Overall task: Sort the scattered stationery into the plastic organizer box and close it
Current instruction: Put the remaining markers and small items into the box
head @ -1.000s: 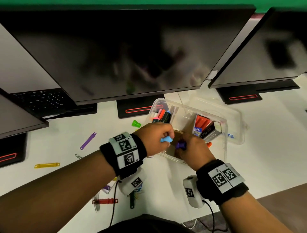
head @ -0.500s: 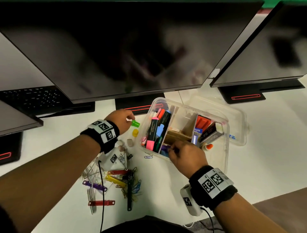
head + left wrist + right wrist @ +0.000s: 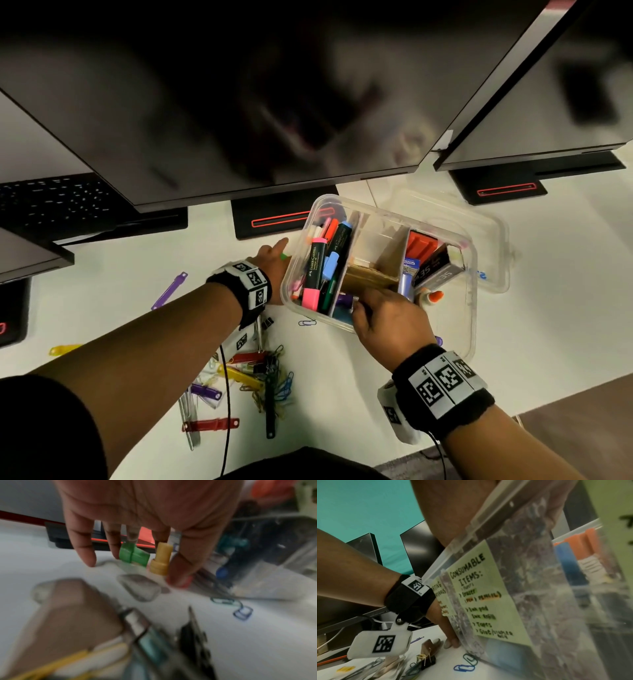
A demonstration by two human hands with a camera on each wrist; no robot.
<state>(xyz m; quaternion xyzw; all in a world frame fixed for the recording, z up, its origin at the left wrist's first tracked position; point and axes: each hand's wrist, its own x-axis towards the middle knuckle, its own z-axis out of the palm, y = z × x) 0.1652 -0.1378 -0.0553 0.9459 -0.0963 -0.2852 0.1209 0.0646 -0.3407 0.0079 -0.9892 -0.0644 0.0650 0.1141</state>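
Beside the box wall: the left hand (image 3: pixel 137 507) reached down with fingers spread and fairly straight, gripping nothing yet, its tips around a green cap (image 3: pixel 133 555) and a yellow cap (image 3: pixel 161 559) on the white tabletop (image 3: pixel 548 325).
Why there: the two caps lay just outside the clear organizer box (image 3: pixel 471 284), so this hand was likely closing in to gather them.
Right hand: the right hand (image 3: pixel 390 329) curled over the box's near rim, fingers inside by a purple item (image 3: pixel 344 300); whether it pinched that item I could not tell, though it seemed to steady the box.
Box: open on the tabletop, highlighters (image 3: pixel 317 270) lying in its left compartment, its lid (image 3: pixel 493 233) behind it.
Labels: a green note (image 3: pixel 488 595) on the wall read "Consumable items", which explained the sorting.
Left over: coloured paper clips and file fasteners (image 3: pixel 253 380) lay scattered by the left wrist.
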